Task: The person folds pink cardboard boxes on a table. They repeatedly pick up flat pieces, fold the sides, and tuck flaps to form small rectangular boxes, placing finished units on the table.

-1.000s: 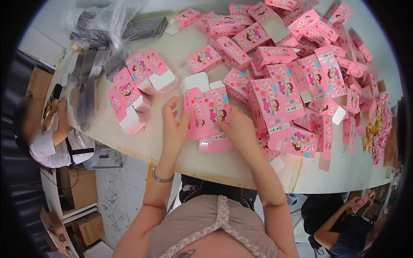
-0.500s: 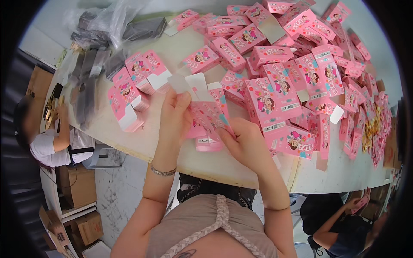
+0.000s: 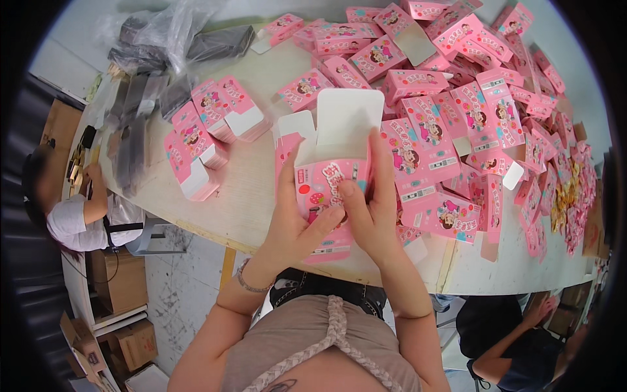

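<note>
From afar I see the left hand [image 3: 292, 221] and right hand [image 3: 373, 219] gripping a pink, printed rectangular cardboard box [image 3: 318, 181], probably light, easily creased, best held by its sides.

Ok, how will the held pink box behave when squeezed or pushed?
The pink box is probably light, being apparently thin card. It looks bowed between the left hand and right hand, so squeezing may buckle it. The white flap, standing up unsupported, would likely bend easily.
</note>
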The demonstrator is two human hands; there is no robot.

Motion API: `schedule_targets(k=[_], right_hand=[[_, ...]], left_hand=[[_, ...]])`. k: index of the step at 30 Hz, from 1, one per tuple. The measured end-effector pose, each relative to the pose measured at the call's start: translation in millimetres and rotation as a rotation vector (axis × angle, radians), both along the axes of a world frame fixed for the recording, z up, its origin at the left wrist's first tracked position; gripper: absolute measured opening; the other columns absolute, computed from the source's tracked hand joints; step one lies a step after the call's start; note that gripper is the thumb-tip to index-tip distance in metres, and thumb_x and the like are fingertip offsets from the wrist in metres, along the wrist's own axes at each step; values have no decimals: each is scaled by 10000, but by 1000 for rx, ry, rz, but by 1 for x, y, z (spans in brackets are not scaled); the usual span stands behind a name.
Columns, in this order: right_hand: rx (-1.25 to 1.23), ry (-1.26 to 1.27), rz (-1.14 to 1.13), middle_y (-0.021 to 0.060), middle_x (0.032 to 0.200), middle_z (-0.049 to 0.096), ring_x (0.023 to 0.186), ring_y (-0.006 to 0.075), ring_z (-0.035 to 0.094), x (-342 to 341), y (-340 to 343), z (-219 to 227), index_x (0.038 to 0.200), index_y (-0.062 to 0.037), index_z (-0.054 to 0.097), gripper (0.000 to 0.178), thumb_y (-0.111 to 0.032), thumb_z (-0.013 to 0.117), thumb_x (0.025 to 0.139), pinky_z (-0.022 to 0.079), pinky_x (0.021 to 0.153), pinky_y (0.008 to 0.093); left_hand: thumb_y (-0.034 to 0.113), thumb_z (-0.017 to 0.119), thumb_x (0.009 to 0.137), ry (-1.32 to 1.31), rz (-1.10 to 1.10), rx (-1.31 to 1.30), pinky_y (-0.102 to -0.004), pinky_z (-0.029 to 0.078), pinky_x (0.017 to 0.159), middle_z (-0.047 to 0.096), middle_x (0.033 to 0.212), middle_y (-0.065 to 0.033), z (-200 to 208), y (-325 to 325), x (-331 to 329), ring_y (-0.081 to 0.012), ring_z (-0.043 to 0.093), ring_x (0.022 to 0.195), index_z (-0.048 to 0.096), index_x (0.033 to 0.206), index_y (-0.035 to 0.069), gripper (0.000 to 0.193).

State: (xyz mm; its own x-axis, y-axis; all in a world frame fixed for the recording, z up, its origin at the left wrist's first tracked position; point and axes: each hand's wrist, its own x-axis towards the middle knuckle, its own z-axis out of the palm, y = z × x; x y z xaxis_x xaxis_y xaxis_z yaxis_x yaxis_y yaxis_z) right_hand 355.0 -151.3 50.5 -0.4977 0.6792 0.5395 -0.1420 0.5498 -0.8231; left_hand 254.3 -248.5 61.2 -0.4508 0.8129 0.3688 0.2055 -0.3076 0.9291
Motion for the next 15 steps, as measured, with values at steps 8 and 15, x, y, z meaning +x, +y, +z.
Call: schedule_targets(k=[8, 15], right_hand=[[-260, 206, 188, 129, 1146, 494, 991, 185, 546, 0, 1, 0, 1250, -20, 449, 411, -51, 581, 863, 447, 862, 298], [-612, 47, 368, 69, 1022, 582, 940, 125, 565, 10, 14, 16, 1003, 6, 681, 162, -76, 622, 875, 501, 810, 266]], left_hand=[[119, 733, 782, -96, -224, -332, -318, 386, 967, 444, 1217, -117, -2, -12, -15, -186, 427, 1178, 359, 1284, 38, 631], [96, 795, 706, -46, -173, -290, -328, 388, 964, 440, 1236, -110, -4, -15, -12, -189, 447, 1163, 314, 1298, 49, 764]])
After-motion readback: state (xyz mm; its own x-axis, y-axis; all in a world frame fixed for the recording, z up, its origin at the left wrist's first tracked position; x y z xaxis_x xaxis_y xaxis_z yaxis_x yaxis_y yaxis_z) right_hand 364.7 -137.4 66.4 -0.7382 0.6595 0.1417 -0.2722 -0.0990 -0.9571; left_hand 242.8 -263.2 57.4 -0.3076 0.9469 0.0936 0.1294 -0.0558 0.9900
